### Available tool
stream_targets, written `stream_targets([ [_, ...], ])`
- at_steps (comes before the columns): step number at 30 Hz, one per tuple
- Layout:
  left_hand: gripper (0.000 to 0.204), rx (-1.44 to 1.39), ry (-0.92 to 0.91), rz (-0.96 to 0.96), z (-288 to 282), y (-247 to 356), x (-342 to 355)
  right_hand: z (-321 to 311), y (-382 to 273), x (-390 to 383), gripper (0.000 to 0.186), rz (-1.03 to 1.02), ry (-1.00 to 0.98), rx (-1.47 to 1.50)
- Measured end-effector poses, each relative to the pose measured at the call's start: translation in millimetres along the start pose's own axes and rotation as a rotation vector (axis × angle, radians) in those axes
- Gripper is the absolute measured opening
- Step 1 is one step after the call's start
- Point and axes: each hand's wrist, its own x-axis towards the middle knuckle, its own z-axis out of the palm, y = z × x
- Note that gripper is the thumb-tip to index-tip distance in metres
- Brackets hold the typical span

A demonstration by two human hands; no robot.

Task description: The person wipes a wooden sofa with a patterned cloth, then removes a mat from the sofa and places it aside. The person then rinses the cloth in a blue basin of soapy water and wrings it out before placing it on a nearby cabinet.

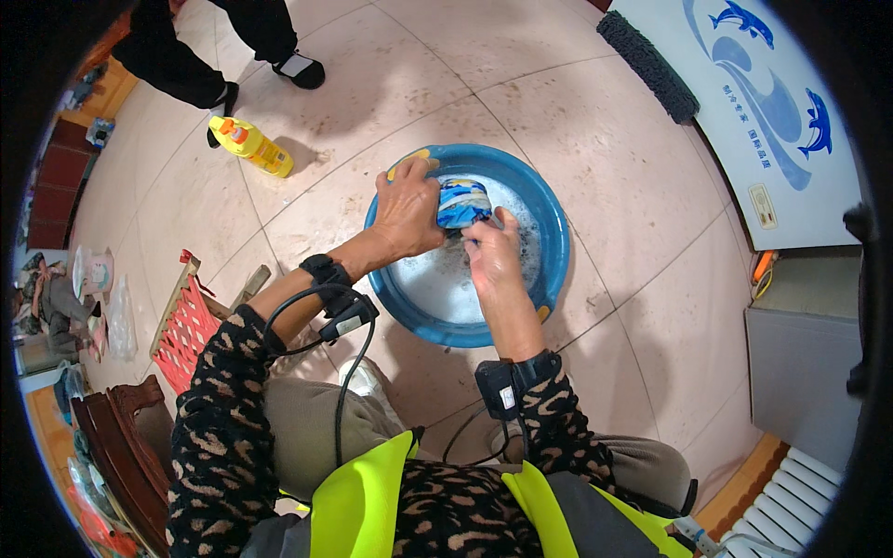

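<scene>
A round blue basin [558, 228] with foamy water [423, 288] in it stands on the floor in front of me. Above the foam is a small blue, white and yellow patterned item [462, 203], bulging and cloth-like; its exact kind is unclear. My left hand [406, 209] closes on its left side, reaching over the basin's far left rim. From below right, my right hand [493, 249] pinches the item's lower edge with bent fingers. Black straps with small boxes and cables are around both my wrists.
Beyond the basin to the left stands a yellow bottle [253, 147], near another person's dark shoes [299, 71]. A folding stool with red webbing [191, 339] is on my left. A white appliance [772, 112] with blue dolphins, a grey brush-like strip [648, 67] and a grey box [802, 363] line the right.
</scene>
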Motion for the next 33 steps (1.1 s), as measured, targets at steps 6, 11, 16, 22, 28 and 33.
stream_targets([
  [6, 0.048, 0.167, 0.126, 0.246, 6, 18, -9, 8, -5, -5, 0.069, -0.064, -0.011, 0.103],
  [11, 0.072, 0.108, 0.029, 0.279, 12, 30, -20, -3, 2, 7, 0.038, -0.193, 0.293, 0.134],
  [16, 0.062, 0.083, -0.041, 0.277, 7, 22, -13, -18, 11, 14, 0.014, -0.146, 0.249, 0.241],
  [22, 0.046, 0.014, -0.054, 0.351, 18, 21, -11, -30, 22, 24, 0.02, -0.004, 0.169, 0.296],
  [28, 0.04, 0.003, -0.045, 0.391, 27, 18, -19, -42, 31, 30, 0.02, 0.161, 0.069, 0.34],
  [33, 0.042, 0.076, -0.05, 0.393, 23, 20, -11, -37, 26, 27, 0.027, 0.151, 0.128, 0.273],
])
